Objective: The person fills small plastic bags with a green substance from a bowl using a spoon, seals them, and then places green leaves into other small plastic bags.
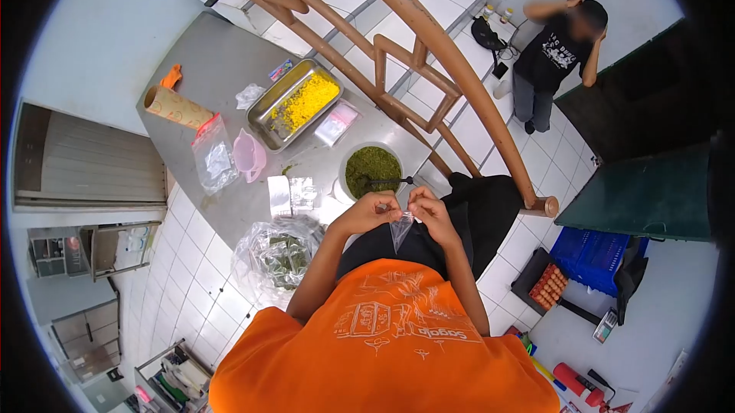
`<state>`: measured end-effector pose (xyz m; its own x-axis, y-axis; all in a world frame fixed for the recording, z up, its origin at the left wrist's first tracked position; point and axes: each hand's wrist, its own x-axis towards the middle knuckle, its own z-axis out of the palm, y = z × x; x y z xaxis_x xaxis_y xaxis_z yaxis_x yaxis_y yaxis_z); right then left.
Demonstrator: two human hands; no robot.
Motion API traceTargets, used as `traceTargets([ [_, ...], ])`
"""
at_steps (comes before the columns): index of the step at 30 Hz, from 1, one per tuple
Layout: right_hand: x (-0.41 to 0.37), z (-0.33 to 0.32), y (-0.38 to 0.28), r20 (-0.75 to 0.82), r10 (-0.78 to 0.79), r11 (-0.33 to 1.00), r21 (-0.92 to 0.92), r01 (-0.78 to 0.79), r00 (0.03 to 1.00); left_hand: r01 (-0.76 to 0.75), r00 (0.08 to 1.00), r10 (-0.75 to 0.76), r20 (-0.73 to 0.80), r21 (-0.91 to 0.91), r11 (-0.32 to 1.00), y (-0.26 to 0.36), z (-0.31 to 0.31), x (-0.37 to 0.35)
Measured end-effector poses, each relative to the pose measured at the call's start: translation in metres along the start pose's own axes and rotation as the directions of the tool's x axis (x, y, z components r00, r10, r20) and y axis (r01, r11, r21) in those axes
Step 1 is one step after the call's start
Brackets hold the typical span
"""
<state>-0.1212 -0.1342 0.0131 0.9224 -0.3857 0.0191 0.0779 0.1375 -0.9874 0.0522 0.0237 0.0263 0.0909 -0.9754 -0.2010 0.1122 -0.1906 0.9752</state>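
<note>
Between my fingertips, in front of my body, is a small clear plastic bag hanging with its narrow end down. My left hand pinches one side of its top edge, and my right hand pinches the other. Just beyond my hands, a white bowl holds a finely chopped green food, with a dark-handled spoon resting in it. To the left of my left forearm, a large clear plastic bag contains green contents that I cannot make out.
The steel table bears a metal tray of yellow bits, a pink jug, plastic packets and a cardboard tube. A brown railing curves beside the stairs. A person stands far right, near a blue crate.
</note>
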Motion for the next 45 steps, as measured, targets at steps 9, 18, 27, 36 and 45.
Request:
traceTargets([
  [9, 0.041, -0.004, 0.012, -0.290, -0.084, 0.817, -0.568, -0.101, 0.953, -0.046, 0.938, 0.068, -0.339, 0.073, 0.996, -0.014, -0.042, -0.039],
  [18, 0.061, 0.042, 0.011, 0.069, -0.026, 0.815, -0.576, 0.061, 0.997, -0.052, 0.831, 0.015, -0.556, -0.052, 0.997, 0.005, -0.081, -0.079],
  [27, 0.063, 0.046, 0.017, 0.109, -0.026, 0.802, -0.591, 0.086, 0.994, 0.057, 0.938, -0.089, -0.335, -0.107, 0.993, -0.007, -0.062, -0.072],
  [36, 0.061, 0.044, 0.019, 0.199, 0.034, 0.855, -0.513, 0.074, 0.979, 0.084, 0.993, -0.096, -0.070, -0.155, 0.984, -0.055, -0.020, -0.042],
  [45, 0.063, 0.035, 0.018, -0.074, 0.100, 0.888, -0.444, -0.122, 0.992, 0.116, 0.985, -0.126, -0.119, -0.086, 0.989, -0.031, -0.024, -0.049],
])
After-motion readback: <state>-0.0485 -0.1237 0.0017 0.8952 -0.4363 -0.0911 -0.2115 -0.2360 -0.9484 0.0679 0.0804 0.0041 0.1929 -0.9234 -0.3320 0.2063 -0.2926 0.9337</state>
